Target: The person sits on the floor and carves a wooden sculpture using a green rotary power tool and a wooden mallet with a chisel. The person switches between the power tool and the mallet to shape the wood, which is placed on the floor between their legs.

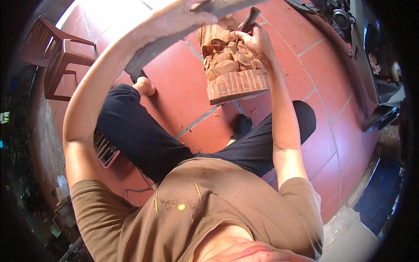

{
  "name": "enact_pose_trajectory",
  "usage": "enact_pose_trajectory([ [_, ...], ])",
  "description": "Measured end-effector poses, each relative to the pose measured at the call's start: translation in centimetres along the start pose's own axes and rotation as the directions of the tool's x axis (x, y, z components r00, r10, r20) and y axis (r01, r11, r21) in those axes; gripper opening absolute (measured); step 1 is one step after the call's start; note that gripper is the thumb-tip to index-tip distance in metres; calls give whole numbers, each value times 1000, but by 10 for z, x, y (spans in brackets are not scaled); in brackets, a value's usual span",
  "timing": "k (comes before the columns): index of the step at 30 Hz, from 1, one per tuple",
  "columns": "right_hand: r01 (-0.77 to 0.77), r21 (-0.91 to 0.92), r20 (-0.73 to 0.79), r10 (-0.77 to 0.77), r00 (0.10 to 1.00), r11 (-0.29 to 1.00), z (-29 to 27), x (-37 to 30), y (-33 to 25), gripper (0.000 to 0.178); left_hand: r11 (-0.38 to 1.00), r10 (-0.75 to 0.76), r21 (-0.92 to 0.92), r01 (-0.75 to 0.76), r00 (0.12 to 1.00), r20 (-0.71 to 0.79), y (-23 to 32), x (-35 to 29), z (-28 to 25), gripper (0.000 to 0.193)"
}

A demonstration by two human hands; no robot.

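A reddish-brown wood carving (238,83) with rounded, detailed relief and a ridged base stands on the tiled floor in front of me. My right hand (260,43) is closed round a chisel (250,19); its dark handle sticks up, and the blade slants down to the carved figures. My left hand (192,17) is raised at the upper edge, left of the carving. Its fingers are bent around something brown, mostly cut off by the frame. A long grey-brown bar (168,41) runs behind that hand and forearm; whether I hold it, I cannot tell.
Small wood chips are scattered on the red tiles (198,135). A brown plastic chair (65,56) stands at the left. Beside my left thigh is a tray (106,150) of dark, slender tools. At the right stands a motorbike (342,19), partly seen.
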State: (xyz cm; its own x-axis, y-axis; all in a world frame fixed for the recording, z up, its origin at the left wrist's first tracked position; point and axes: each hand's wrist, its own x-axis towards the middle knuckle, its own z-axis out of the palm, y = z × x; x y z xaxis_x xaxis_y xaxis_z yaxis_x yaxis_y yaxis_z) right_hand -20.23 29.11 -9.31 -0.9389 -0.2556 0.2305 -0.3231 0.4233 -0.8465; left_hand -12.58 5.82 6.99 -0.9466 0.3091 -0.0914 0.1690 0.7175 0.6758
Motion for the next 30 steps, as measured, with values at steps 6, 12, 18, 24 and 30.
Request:
enact_pose_trajectory([
  [6,-65,-86,77,71,994,994,1,6,-8,33,966,128,-210,-149,985,-113,22,23,-18,68],
  [12,133,-250,30,-130,991,959,4,7,-1,35,998,48,41,-53,993,104,17,20,-8,63],
  [18,-120,-115,59,127,990,986,-5,3,-10,35,978,23,-204,-49,991,-130,21,44,-16,64],
  [24,8,-118,48,-2,999,993,-1,5,-2,34,926,175,334,-179,984,41,2,28,2,70],
  [30,-219,247,28,219,975,944,-8,8,1,25,961,-51,-274,33,997,-62,12,0,3,72],
])
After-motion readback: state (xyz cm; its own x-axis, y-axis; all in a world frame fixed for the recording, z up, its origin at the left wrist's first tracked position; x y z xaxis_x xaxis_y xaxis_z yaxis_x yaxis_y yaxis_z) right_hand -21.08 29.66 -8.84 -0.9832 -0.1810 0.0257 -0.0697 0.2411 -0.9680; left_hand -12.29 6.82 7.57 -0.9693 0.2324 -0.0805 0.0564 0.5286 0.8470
